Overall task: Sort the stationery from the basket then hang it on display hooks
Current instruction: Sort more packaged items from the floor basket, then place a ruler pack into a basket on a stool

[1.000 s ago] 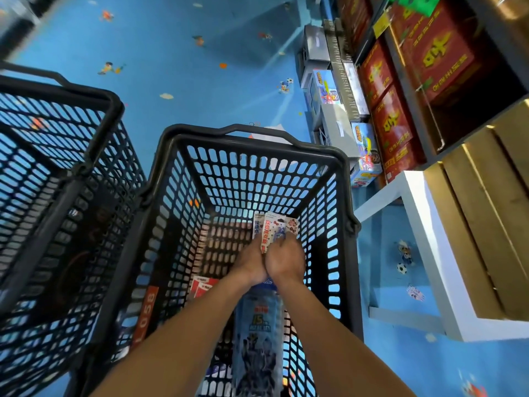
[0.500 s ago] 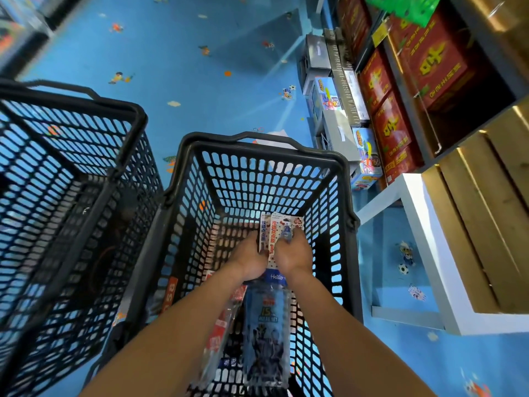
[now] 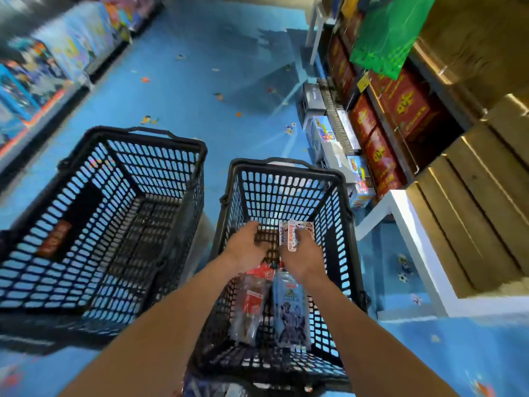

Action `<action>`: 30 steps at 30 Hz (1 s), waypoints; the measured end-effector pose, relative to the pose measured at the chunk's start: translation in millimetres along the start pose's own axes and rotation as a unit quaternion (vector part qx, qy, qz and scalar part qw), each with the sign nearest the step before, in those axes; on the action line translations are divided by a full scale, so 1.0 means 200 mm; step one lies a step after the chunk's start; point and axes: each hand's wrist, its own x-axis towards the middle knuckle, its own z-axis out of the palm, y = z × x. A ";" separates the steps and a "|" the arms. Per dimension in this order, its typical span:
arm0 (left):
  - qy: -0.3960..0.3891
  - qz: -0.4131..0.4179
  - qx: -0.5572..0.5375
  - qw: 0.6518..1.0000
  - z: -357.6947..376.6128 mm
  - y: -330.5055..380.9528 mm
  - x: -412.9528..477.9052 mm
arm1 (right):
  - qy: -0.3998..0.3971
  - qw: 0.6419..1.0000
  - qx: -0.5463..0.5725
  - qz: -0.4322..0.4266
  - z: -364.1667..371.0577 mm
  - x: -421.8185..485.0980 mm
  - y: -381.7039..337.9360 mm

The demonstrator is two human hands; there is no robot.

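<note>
Packet (image 3: 295,234) | gripped in right hand (image 3: 304,255) (left hand (image 3: 248,245) beside, apart) | inside basket (image 3: 283,193)

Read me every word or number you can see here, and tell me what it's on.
Nothing reads for certain.
Orange label on left basket: characters, blurred.
Red boxes: large yellow characters, unreadable.
White packet in right hand: red print, too small.
Blue packet: print blurred.

You are standing in a shop aisle, looking into a shopping basket (image 3: 280,193) beside a second basket (image 3: 71,210), between shelves (image 3: 438,93) carrying boxed goods (image 3: 380,159).
</note>
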 end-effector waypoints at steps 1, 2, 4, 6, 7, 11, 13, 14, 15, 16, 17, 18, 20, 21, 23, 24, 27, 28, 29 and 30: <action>-0.004 0.008 0.004 1.000 -0.04 0.01 -0.06 | 0.004 1.000 0.002 -0.007 -0.01 -0.07 -0.03; -0.013 0.012 0.005 1.000 -0.08 0.02 -0.13 | 0.007 1.000 0.004 -0.018 -0.02 -0.15 -0.06; -0.023 0.024 0.010 0.999 -0.16 0.03 -0.27 | 0.015 0.999 0.005 -0.035 -0.03 -0.31 -0.10; -0.019 0.045 0.044 0.998 -0.25 0.03 -0.42 | 0.028 0.999 -0.001 -0.046 -0.04 -0.49 -0.16; -0.019 0.058 0.064 0.996 -0.30 0.03 -0.50 | 0.038 0.998 -0.001 -0.052 -0.04 -0.58 -0.18; -0.035 0.091 0.085 0.992 -0.45 0.03 -0.86 | 0.066 0.995 0.022 -0.075 -0.04 -0.97 -0.24; -0.071 0.087 0.093 0.989 -0.50 0.02 -1.05 | 0.056 0.995 0.052 -0.062 -0.04 -1.16 -0.25; -0.095 0.083 0.107 0.986 -0.52 0.02 -1.14 | 0.047 0.996 0.063 -0.052 -0.03 -1.25 -0.25; -0.115 0.083 0.119 0.983 -0.54 0.01 -1.23 | 0.038 0.996 0.062 -0.049 -0.02 -1.32 -0.25; -0.130 0.083 0.129 0.980 -0.55 0.00 -1.30 | 0.029 0.997 0.048 -0.052 0.00 -1.39 -0.24; -0.139 0.089 0.139 0.976 -0.56 -0.02 -1.37 | 0.018 0.998 0.025 -0.060 0.03 -1.44 -0.23; -0.148 0.090 0.156 0.972 -0.57 -0.06 -1.42 | 0.008 0.998 0.009 -0.065 0.05 -1.48 -0.21; -0.188 0.060 0.188 0.962 -0.57 -0.14 -1.50 | -0.032 0.998 0.005 -0.056 0.11 -1.56 -0.17; -0.215 0.037 0.196 0.956 -0.57 -0.20 -1.52 | -0.050 0.997 -0.001 -0.052 0.15 -1.58 -0.14; -0.245 0.003 0.210 0.946 -0.54 -0.34 -1.52 | -0.067 0.996 -0.025 -0.044 0.24 -1.61 -0.06; -0.251 -0.009 0.213 0.944 -0.51 -0.43 -1.51 | -0.078 0.996 -0.035 -0.034 0.31 -1.60 -0.01; -0.225 -0.023 0.203 0.953 -0.38 -0.69 -1.49 | -0.126 0.988 -0.085 -0.013 0.51 -1.59 0.15; -0.214 -0.028 0.210 0.954 -0.32 -0.78 -1.49 | -0.138 0.984 -0.110 -0.014 0.58 -1.57 0.22; -0.210 -0.029 0.222 0.952 -0.26 -0.87 -1.47 | -0.146 0.981 -0.131 -0.013 0.65 -1.56 0.30; -0.213 -0.033 0.239 0.947 -0.20 -0.95 -1.46 | -0.152 0.979 -0.138 -0.009 0.73 -1.55 0.37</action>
